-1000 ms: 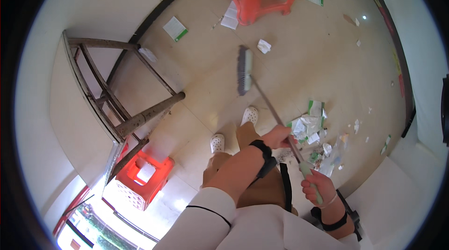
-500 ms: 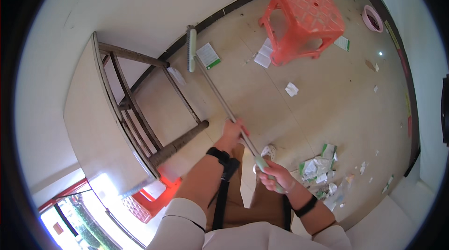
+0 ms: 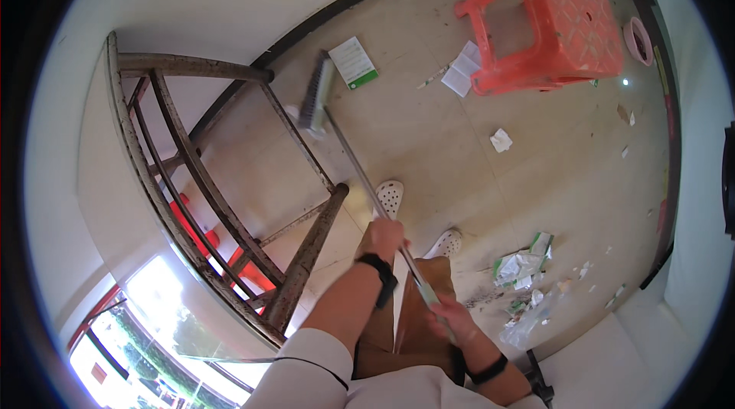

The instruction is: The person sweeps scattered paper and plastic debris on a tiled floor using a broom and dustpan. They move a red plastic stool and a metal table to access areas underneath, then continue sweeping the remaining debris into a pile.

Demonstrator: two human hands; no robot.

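Observation:
My left hand (image 3: pixel 387 236) is closed round the middle of a broom's grey pole (image 3: pixel 354 160). Lower down, my right hand (image 3: pixel 452 319), a little blurred, grips the pale green handle end. At the far left, the broom's bar-shaped head (image 3: pixel 325 91) has dark bristles and is smeared by motion. It is beside a metal table leg, partly covering a crumpled white piece (image 3: pixel 294 112). A white and green booklet (image 3: pixel 353 62) lies just right of the head.
A tipped table (image 3: pixel 99 179) with rusty metal legs (image 3: pixel 310 256) stands at left. A red plastic stool (image 3: pixel 547 34) is at the far right, an open booklet (image 3: pixel 462 70) beside it. Crumpled paper (image 3: pixel 501 140), a litter heap (image 3: pixel 524 267) and a pink basin (image 3: pixel 638 41) are on the floor.
The broom head has come nearer and turned, showing more bristles, by the white piece near the table leg. My view has shifted; the stool appears further right, and both my shoes now show.

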